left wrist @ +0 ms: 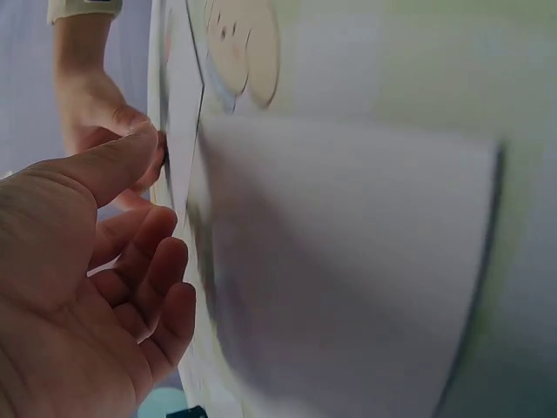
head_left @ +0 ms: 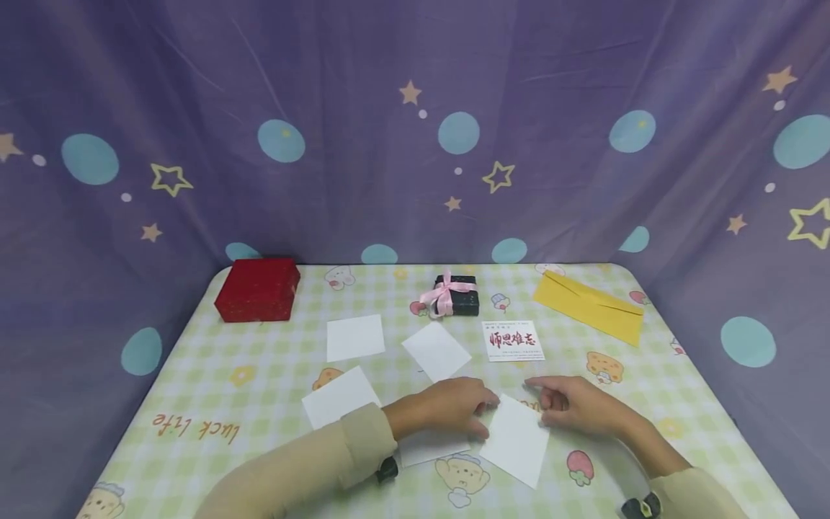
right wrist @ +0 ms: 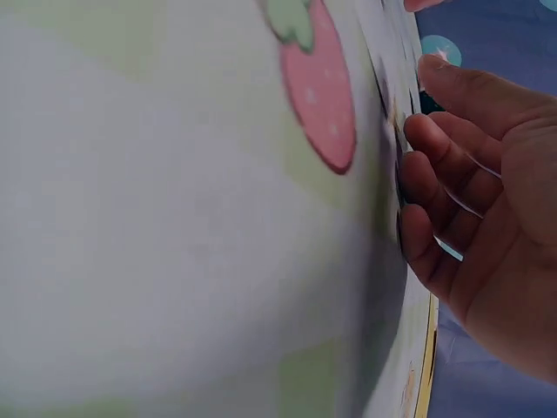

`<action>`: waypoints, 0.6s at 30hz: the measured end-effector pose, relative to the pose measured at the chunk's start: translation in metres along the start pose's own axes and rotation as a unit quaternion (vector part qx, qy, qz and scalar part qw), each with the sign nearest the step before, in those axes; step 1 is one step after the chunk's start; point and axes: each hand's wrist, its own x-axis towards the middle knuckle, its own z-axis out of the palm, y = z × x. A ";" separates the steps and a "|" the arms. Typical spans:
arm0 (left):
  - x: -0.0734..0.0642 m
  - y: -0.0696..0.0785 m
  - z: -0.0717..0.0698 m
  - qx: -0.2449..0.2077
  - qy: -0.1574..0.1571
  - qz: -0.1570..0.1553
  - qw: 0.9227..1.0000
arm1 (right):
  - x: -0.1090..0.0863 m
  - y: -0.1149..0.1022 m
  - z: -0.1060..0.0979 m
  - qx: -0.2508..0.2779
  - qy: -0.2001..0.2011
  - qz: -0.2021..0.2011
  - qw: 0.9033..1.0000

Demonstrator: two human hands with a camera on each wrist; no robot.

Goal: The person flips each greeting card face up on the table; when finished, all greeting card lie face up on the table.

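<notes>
Head view: my left grip (head_left: 450, 405) and my right grip (head_left: 573, 407) reach in from the bottom of the frame, to either side of a blank white card (head_left: 516, 443) lying tilted on the counter, below and right of the frame's centre. Both are loosely open, fingers bent and thumbs apart, and neither has hold of anything; I cannot tell whether any fingertip touches the card. Under my left forearm, at lower centre, a partly covered white sheet (head_left: 433, 448) shows, and just left of my beige sleeve (head_left: 311, 461) lies another square (head_left: 338, 395). Two more blank cards sit near the middle, an upper-left one (head_left: 355, 337) and a diamond-turned one (head_left: 436, 352). Right of these is a printed card (head_left: 513, 341) with red characters. Along the far side of the counter (head_left: 194, 389), covered in green check with cartoon prints, are a red box (head_left: 256, 292) at left, a small black box (head_left: 464, 301) with a pink bow at centre, and a yellow envelope (head_left: 586, 306) at right. A purple curtain (head_left: 363, 86) with stars fills the upper frame.
</notes>
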 end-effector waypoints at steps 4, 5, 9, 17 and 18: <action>-0.002 0.005 0.005 0.014 -0.003 0.013 1.000 | -0.008 -0.001 0.006 -0.003 0.005 0.003 1.000; -0.003 0.006 0.006 0.019 -0.004 0.012 1.000 | -0.009 -0.001 0.008 -0.005 0.006 0.004 1.000; -0.002 0.008 0.012 0.034 -0.005 0.003 0.999 | -0.013 -0.001 0.013 -0.015 0.017 0.002 1.000; 0.003 0.009 0.015 0.028 -0.018 -0.023 0.999 | -0.014 0.003 0.020 -0.037 0.028 0.002 0.999; 0.005 0.008 0.015 0.024 -0.022 -0.029 0.999 | -0.014 0.004 0.020 -0.035 0.029 0.004 0.999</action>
